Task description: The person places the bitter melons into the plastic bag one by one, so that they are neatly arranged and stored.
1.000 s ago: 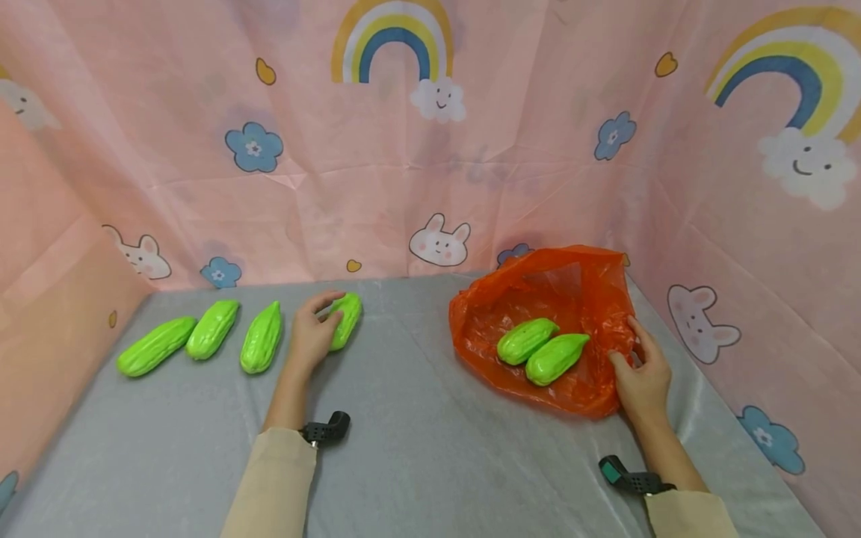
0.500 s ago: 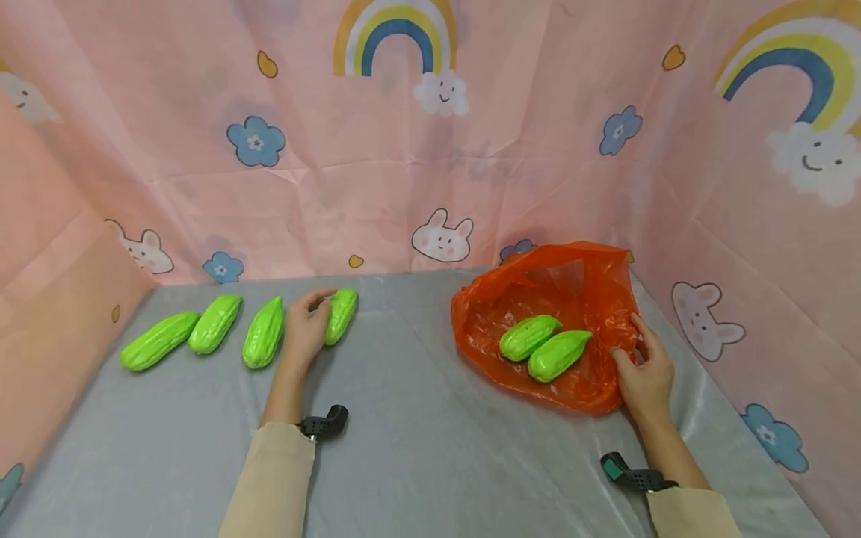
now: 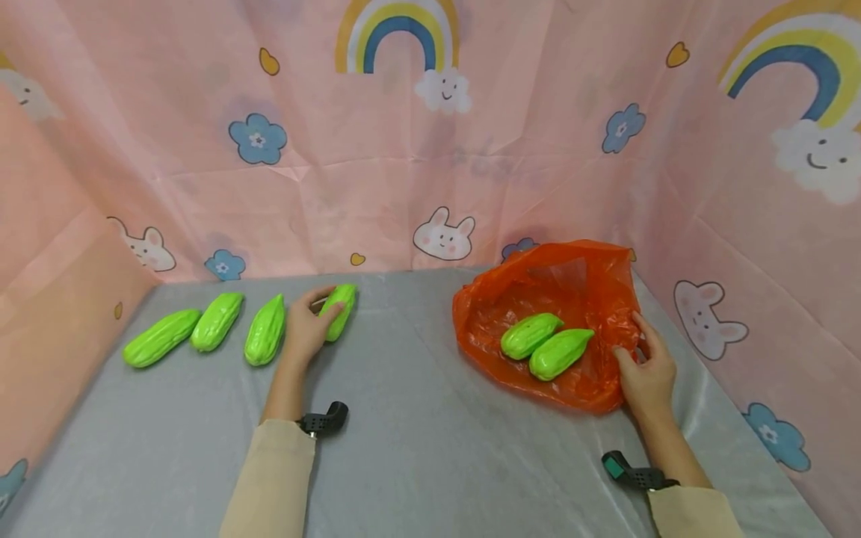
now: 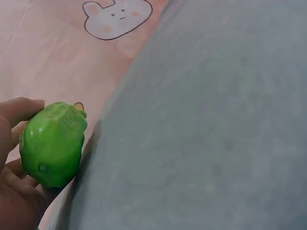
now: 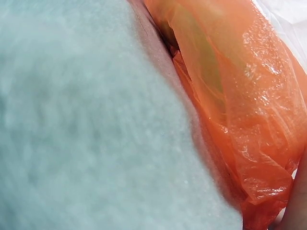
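At the far left of the grey tabletop (image 3: 417,426), you have a long green vegetable (image 3: 161,338), lying slantwise. Very near to its upper end lies a second vegetable (image 3: 216,322), also slanted, and then, a little apart, a third vegetable (image 3: 265,331), with its pointed tip toward the pink cloth (image 3: 377,187) behind.

Next comes your left hand (image 3: 308,326), which grips a fourth vegetable (image 3: 344,308) between the thumb and the curled fingers. In the left wrist view you see its rounded end, facing the camera; whether it touches the tabletop, I cannot tell surely. A black band (image 3: 325,421) sits on this wrist, above the beige sleeve (image 3: 272,478).

Well apart to the right, the orange plastic bag (image 3: 608,291) rests on the tabletop with its wide mouth toward you. Inside it, two more vegetables lie side by side: the left one (image 3: 531,335) somewhat farther from you, the right one (image 3: 561,354) nearer. At the right edge of the bag, your right hand (image 3: 649,372) pinches the plastic between thumb and fingers.
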Available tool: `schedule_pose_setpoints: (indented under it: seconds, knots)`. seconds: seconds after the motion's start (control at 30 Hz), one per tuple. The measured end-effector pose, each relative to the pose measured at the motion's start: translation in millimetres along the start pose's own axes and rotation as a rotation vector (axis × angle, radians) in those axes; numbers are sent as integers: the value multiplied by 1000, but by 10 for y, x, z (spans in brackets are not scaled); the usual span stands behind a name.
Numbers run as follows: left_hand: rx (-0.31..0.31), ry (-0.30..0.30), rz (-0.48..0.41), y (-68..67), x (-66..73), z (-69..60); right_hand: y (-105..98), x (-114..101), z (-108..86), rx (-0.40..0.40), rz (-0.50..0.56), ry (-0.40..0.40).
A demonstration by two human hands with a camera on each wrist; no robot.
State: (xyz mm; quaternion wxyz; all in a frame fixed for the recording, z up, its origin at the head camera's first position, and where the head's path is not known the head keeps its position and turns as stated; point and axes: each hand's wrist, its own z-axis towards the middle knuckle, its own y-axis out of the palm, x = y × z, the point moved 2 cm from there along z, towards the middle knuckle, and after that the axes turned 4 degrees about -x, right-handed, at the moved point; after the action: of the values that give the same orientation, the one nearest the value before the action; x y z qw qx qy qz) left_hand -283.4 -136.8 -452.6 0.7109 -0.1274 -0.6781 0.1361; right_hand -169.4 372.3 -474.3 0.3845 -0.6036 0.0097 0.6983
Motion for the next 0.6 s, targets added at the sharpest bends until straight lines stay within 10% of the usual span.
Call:
schedule_pose_setpoints:
  seconds: [0.23,0.6]
  knots:
    - [51,-99,-215,1,70,-18,-9,-20,-15,14,-20,-11]
    - [-7,-74,-200,61,32,-12,0,-21,-3,2,-17,-3]
